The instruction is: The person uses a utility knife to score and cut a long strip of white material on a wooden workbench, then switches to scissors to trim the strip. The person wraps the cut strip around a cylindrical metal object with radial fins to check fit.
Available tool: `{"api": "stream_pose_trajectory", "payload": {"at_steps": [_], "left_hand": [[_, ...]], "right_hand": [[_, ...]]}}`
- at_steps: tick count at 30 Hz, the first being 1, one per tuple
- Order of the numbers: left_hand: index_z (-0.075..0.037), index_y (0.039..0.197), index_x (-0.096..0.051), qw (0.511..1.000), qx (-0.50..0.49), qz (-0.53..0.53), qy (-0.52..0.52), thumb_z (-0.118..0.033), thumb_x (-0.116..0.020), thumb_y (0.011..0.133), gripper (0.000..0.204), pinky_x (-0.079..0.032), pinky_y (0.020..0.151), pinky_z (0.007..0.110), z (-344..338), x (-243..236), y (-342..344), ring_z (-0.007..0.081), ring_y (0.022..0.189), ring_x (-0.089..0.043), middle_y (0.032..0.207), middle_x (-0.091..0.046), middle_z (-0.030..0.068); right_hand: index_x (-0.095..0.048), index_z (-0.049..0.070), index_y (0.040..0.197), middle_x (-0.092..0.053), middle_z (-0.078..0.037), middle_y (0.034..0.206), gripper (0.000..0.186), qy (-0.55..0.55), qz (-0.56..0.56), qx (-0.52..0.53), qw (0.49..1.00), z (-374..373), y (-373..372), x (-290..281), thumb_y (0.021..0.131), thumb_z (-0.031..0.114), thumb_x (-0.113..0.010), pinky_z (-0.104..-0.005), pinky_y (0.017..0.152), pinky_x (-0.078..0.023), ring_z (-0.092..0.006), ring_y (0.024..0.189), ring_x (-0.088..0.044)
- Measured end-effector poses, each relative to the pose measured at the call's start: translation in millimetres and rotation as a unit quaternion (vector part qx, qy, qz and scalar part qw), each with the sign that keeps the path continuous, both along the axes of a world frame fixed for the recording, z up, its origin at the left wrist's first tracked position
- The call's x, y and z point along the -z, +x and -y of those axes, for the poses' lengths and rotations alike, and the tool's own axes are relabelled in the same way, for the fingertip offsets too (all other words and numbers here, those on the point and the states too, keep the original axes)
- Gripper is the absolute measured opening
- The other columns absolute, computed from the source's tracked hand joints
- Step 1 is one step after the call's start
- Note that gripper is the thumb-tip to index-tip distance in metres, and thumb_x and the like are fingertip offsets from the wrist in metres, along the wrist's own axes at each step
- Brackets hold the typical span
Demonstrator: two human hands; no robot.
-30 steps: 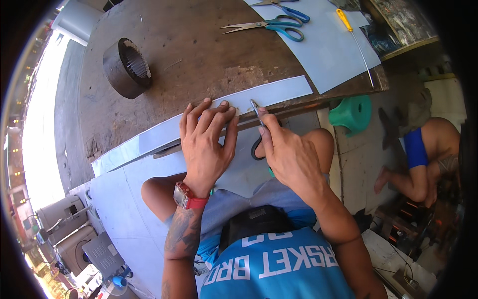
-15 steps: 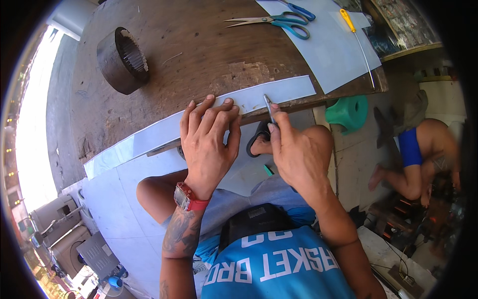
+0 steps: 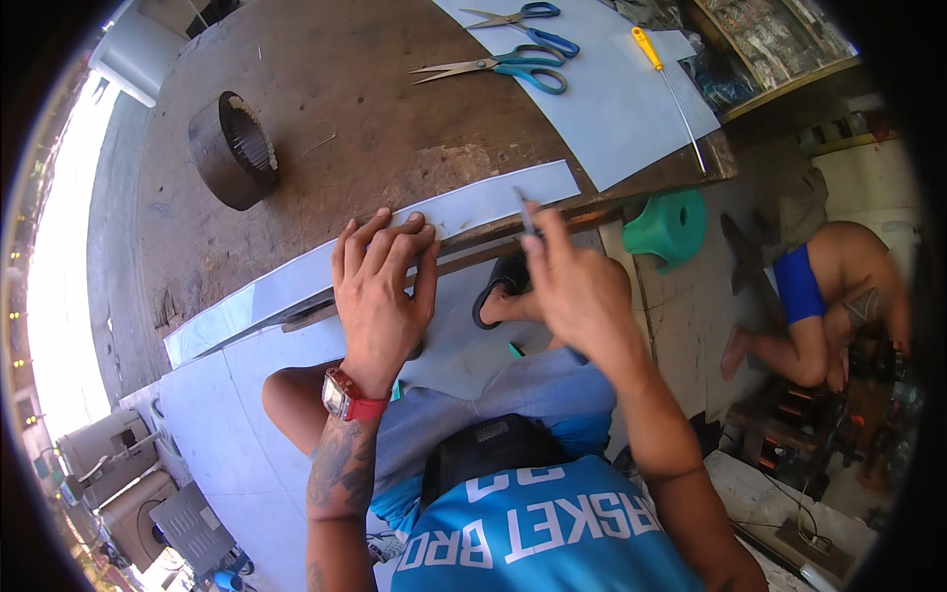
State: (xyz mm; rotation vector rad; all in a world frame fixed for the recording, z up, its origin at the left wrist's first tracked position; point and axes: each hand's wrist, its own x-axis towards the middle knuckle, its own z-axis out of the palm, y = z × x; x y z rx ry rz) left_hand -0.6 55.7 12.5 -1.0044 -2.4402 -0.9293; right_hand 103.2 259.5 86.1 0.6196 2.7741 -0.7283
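A long, narrow whitish strip of sheet (image 3: 493, 197) lies along the near edge of the wooden table. My left hand (image 3: 383, 291) rests palm down on it, fingertips pressing its middle stretch and thumb somewhat apart. My right hand (image 3: 584, 306) grips a slim, dark, pen-like tool (image 3: 525, 209), its tip over the strip near the right end. Motion blurs this hand, and I cannot tell whether the tip touches the strip. A dark ring-shaped motor stator core (image 3: 209, 163) with inner slots stands on its side at the table's left.
Teal-handled scissors (image 3: 528, 71) and blue-handled scissors (image 3: 552, 41) lie partly on a larger pale sheet (image 3: 592, 123), with a yellow-handled screwdriver (image 3: 647, 49). A green plastic stool (image 3: 661, 232) stands beyond the table's right corner. Another person (image 3: 838, 271) crouches at far right.
My right hand with the pen-like tool has moved rightward along the strip, toward its end. My left hand stays on the strip at about the same place. The whole view has shifted slightly.
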Motion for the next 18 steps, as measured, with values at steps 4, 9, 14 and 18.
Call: {"api": "stream_pose_trajectory", "payload": {"at_steps": [4, 9, 14, 18], "left_hand": [[-0.011, 0.117, -0.077, 1.000, 0.017, 0.009, -0.014, -0.011, -0.080, 0.096, 0.021, -0.040, 0.124, 0.054, 2, -2, -1, 0.0313, 0.136, -0.065, 0.126, -0.078, 0.0037], [-0.011, 0.126, -0.076, 0.998, 0.045, 0.019, -0.044, -0.012, -0.079, 0.096, 0.030, -0.038, 0.127, 0.055, 12, -12, -1, 0.0325, 0.142, -0.060, 0.134, -0.076, 0.0056], [-0.017, 0.149, -0.066, 0.995, 0.031, -0.005, -0.091, -0.018, -0.084, 0.094, 0.057, -0.033, 0.132, 0.057, 30, -16, 3, 0.0364, 0.158, -0.044, 0.162, -0.058, 0.0105], [-0.021, 0.155, -0.062, 0.989, -0.057, -0.005, -0.134, -0.017, -0.080, 0.097, 0.061, -0.031, 0.133, 0.058, 79, -18, 9, 0.0385, 0.159, -0.042, 0.166, -0.052, 0.0130]], "right_hand": [[-0.050, 0.002, 0.151, -0.075, -0.023, 0.075, 0.045, 0.010, -0.086, -0.112, 0.990, 54, -8, 17, 0.116, 0.030, -0.050, -0.0568, 0.061, -0.062, -0.0434, 0.068, -0.077], [-0.046, 0.009, 0.152, -0.076, -0.024, 0.079, 0.044, 0.024, -0.044, -0.045, 0.998, -18, 6, 16, 0.117, 0.035, -0.049, -0.0601, 0.064, -0.060, -0.0477, 0.073, -0.077], [-0.048, 0.015, 0.151, -0.075, -0.026, 0.085, 0.042, 0.165, -0.167, -0.040, 0.971, -133, -29, 2, 0.117, 0.040, -0.049, -0.0643, 0.078, -0.054, -0.0515, 0.085, -0.074], [-0.055, 0.016, 0.149, -0.075, -0.024, 0.109, 0.041, 0.244, -0.159, -0.095, 0.952, -203, -66, 10, 0.115, 0.038, -0.055, -0.0580, 0.097, -0.050, -0.0454, 0.111, -0.070]]}}
